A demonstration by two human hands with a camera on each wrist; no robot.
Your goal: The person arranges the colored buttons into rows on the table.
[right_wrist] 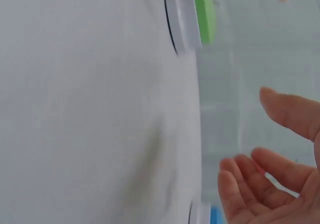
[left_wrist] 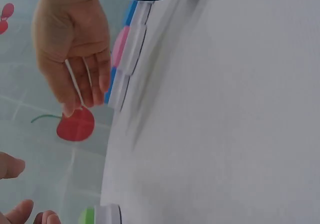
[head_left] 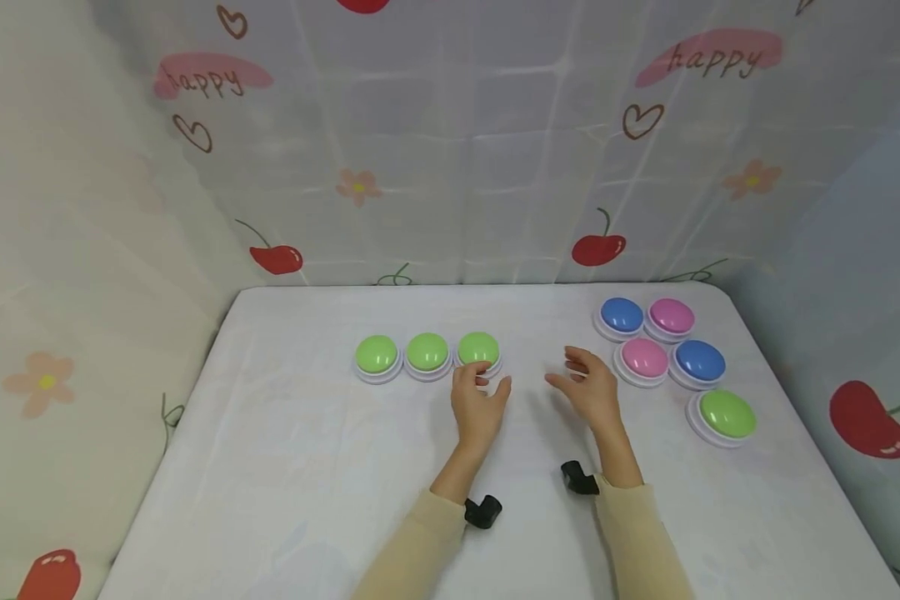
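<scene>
Three round push buttons with green domes and white bases stand in a row: a left one (head_left: 377, 355), a middle one (head_left: 427, 352) and a right one (head_left: 477, 346). My left hand (head_left: 477, 406) is in front of the right one and partly covers it; the head view does not settle whether it touches. Its fingers bend loosely around nothing. Off to the right, my right hand (head_left: 591, 392) hovers above the table with thumb and fingers apart, holding nothing. It is nearest to a pink button (head_left: 644, 358). In the right wrist view a green button (right_wrist: 204, 14) shows from the side.
At the table's right side are a blue button (head_left: 621, 316), another pink one (head_left: 671, 317), a second blue one (head_left: 700, 361) and a green one (head_left: 727, 415). A patterned curtain (head_left: 465, 167) hangs behind the white table (head_left: 285, 467). Each wrist carries a black camera mount (head_left: 483, 512).
</scene>
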